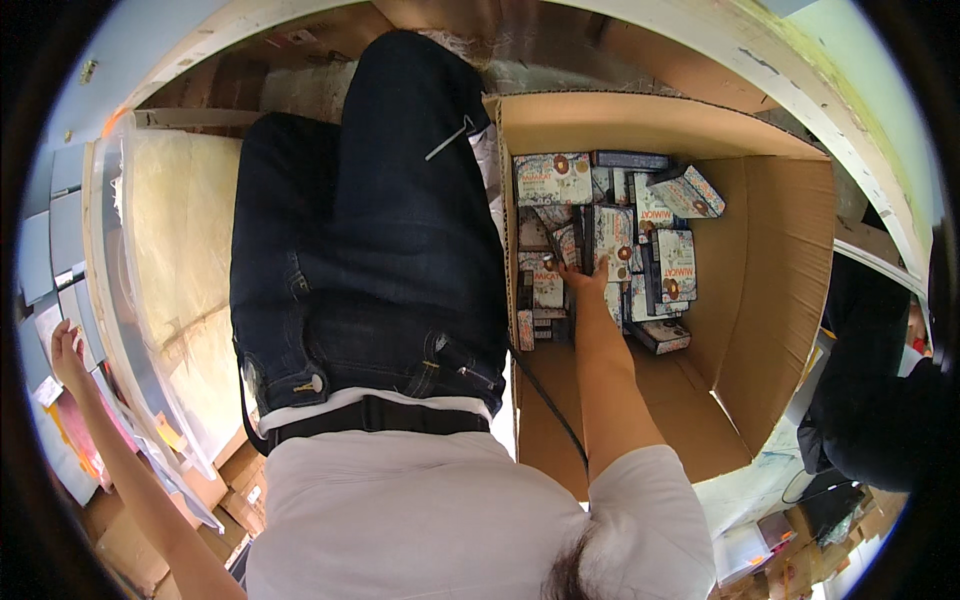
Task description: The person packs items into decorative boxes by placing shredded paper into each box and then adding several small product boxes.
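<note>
My right hand (586, 276) reaches down into a deep open cardboard carton (776, 300) at my right side. Its fingers are around the lower end of an upright printed box (613, 232); whether they grip it is hard to tell. Many small white and dark printed boxes lie jumbled about it, among them a tilted one (688, 193) at the top right and one (553, 178) at the top left of the pile. At the far left, my left hand (67, 349) is raised with bent fingers over stacked grey boxes (36, 259), and nothing shows in it.
My legs in dark jeans (405, 217) lie between the hands. A clear plastic bin wall (150, 300) stands left of them. At the far right a person in dark clothing (862, 397) is close to the carton. More cardboard boxes (795, 566) sit at the lower right.
</note>
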{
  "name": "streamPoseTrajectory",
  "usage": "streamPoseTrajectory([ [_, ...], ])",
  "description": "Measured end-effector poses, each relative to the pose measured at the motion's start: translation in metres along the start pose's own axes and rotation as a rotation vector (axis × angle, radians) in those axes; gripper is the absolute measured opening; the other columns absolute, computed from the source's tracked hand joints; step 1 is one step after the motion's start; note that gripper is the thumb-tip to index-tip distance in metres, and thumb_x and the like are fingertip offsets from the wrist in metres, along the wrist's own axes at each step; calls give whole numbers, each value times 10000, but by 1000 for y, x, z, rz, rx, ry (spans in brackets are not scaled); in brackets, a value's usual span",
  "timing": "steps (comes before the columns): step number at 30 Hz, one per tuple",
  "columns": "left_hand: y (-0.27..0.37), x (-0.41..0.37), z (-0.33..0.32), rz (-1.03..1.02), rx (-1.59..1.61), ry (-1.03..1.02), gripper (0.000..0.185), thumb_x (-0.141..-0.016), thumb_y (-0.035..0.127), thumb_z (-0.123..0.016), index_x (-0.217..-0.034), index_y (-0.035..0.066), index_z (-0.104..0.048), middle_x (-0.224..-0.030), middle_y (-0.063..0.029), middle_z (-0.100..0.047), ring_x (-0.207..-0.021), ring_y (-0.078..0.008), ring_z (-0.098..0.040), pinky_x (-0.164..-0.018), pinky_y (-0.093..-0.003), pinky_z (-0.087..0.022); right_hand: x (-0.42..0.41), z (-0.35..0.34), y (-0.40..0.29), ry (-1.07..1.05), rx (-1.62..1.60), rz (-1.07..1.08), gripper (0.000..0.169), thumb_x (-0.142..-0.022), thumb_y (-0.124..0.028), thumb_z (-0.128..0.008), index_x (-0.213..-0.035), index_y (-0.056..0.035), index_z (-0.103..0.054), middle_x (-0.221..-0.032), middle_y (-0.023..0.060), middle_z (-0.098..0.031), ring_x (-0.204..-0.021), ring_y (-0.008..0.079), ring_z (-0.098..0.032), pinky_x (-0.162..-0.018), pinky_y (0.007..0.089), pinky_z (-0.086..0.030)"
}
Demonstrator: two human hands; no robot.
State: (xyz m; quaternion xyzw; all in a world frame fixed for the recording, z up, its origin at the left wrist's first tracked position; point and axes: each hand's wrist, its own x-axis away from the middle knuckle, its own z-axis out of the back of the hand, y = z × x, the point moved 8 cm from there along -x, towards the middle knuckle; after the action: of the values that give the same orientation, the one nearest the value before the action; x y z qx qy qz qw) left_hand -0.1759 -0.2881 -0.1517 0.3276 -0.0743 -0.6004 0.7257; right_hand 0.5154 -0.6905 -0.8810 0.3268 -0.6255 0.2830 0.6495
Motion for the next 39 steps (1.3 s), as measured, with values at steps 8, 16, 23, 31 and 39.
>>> streamPoseTrajectory([
  [8,43,23,-65,-105,-43,-63,193,-850,122,-480,-1001,112,-600,-922,43,-568,-841,-45,-513,-722,-192,-394,-24,-11,-18,-92,-450,145,854,-659,-344,-744,-1353,-235,-256,-1395,81,-171,-1085,271,-362,-782,446,-407],
  [16,136,91,-165,-315,61,-335,160,-861,77,-454,-949,87,-587,-883,31,-551,-801,-53,-504,-714,-181,-378,113,-23,-47,-110,185,418,635,-734,-430,-639,-1223,-160,-339,-1123,88,-378,-758,192,-348,-543,353,-311],
  [23,283,247,-325,-468,594,-969,211,-778,-77,-438,-867,49,-583,-889,-35,-563,-784,-106,-541,-691,-215,-438,297,-71,-62,-906,462,770,522,-776,-362,-584,-1171,-60,-429,-1074,75,-522,-859,201,-520,-691,335,-428],
  [31,337,372,-390,102,1380,-1600,684,-741,281,-691,-1277,76,-320,-1168,-98,-494,-1060,-159,-494,-829,-309,-438,456,-94,52,-1335,598,708,587,-818,-368,-497,-1256,-3,-359,-1217,114,-487,-1081,250,-498,-905,386,-399],
  [39,330,292,-355,204,1611,-1352,626,-808,78,-549,-1332,96,-207,-1129,-77,-505,-952,-146,-541,-790,-274,-444,503,-110,137,-1373,787,557,644,-805,-325,-546,-1311,-26,-282,-1276,106,-432,-1146,268,-438,-962,422,-330],
])
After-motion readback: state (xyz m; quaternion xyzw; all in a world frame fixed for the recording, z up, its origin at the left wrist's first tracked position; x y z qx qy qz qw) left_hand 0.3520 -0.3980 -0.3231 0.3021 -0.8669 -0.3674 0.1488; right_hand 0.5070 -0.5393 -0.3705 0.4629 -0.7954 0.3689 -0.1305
